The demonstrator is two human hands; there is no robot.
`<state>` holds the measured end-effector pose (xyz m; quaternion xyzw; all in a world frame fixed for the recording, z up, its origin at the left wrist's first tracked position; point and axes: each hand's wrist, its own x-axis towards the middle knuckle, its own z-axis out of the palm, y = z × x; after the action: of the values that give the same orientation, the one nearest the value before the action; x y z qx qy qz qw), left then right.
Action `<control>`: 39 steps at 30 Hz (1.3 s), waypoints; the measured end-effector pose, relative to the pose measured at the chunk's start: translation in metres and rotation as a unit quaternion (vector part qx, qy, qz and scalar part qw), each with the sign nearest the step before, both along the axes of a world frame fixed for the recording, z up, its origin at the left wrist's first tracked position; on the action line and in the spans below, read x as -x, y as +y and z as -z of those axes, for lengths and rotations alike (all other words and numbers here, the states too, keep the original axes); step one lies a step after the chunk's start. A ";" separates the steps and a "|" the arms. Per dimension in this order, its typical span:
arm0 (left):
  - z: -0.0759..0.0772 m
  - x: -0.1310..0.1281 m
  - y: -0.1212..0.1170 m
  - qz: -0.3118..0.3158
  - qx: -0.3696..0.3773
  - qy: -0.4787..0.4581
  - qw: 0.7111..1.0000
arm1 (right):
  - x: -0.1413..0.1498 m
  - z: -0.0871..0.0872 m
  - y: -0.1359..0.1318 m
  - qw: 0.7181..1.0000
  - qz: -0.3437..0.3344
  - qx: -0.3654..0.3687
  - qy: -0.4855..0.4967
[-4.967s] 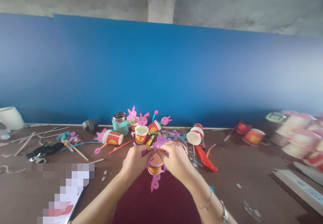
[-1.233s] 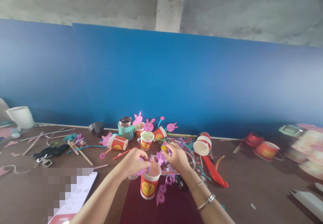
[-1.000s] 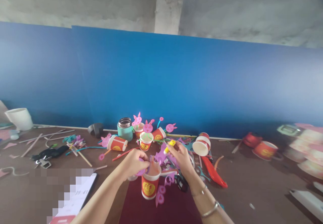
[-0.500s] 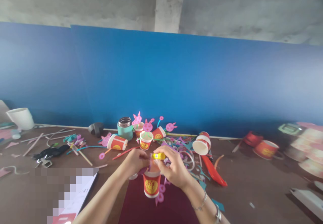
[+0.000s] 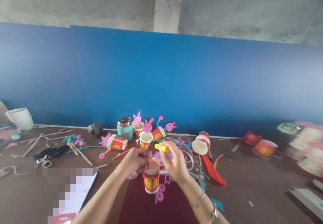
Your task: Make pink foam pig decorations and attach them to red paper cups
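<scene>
The right hand (image 5: 174,163) grips a small yellow tube (image 5: 162,148) between thumb and fingers, its white end pointing left, just above and beside the rim of a paper cup (image 5: 151,181). The left hand (image 5: 133,161) is closed at the left side of that rim, pinching a bit of purple paper (image 5: 143,168); its fingertips are partly hidden.

The cup is upright, red, with a round yellow print on its front, a white band at the rim and another around the base. Its inside looks pale orange, and a thin orange-pink strip (image 5: 150,156) stands up above the opening. The cup is in front of the person, over a dark red sheet (image 5: 141,210); whether it touches the sheet is unclear.

Just right of its base lie pink paper hearts (image 5: 159,195), with purple scraps (image 5: 167,180) behind. Farther back, a smaller-looking upright cup (image 5: 145,145) bears a pink rabbit face (image 5: 147,126), near a mint-green flask (image 5: 124,131). A blue panel (image 5: 161,72) closes off the table.
</scene>
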<state>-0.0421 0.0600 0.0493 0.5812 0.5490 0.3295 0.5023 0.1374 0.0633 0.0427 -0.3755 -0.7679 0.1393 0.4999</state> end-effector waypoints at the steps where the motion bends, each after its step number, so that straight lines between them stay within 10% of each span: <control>1: 0.000 0.000 0.000 -0.003 -0.006 0.001 1.000 | -0.002 0.003 0.004 1.000 0.024 0.001 -0.004; 11: 0.010 -0.001 0.002 -0.034 -0.087 0.025 0.995 | -0.012 0.020 0.017 0.971 0.155 0.066 -0.168; 21: 0.012 -0.008 0.000 -0.035 -0.203 0.078 0.975 | 0.032 0.007 -0.020 0.986 0.012 0.151 -0.062; 33: -0.001 0.002 0.002 -0.002 -0.009 0.013 1.000 | -0.007 -0.020 -0.010 0.956 -0.077 0.282 -0.002; 39: 0.002 -0.002 0.001 0.036 -0.025 0.003 0.999 | -0.005 -0.011 0.001 0.944 -0.046 0.304 0.122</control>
<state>-0.0403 0.0608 0.0471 0.6137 0.5207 0.3236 0.4975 0.1424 0.0642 0.0540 -0.4543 -0.6382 0.4337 0.4453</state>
